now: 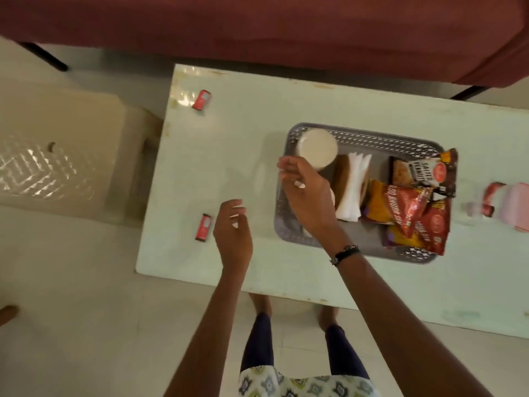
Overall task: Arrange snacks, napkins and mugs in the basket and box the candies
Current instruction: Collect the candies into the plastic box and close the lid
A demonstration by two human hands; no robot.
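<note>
A grey perforated basket sits on the pale green table. It holds white napkins and several snack packets. My right hand hovers over the basket's left end, fingers at the lower edge of a white mug at the far-left corner. A second white shape under my palm is mostly hidden. My left hand is open above the table, just right of a red candy roll. Another red candy roll lies at the far-left corner. A pink box with a red candy beside it sits at the right edge, blurred.
A beige plastic stool stands left of the table. A maroon sofa runs along the far side. My legs and feet are at the table's near edge, on a pale tiled floor.
</note>
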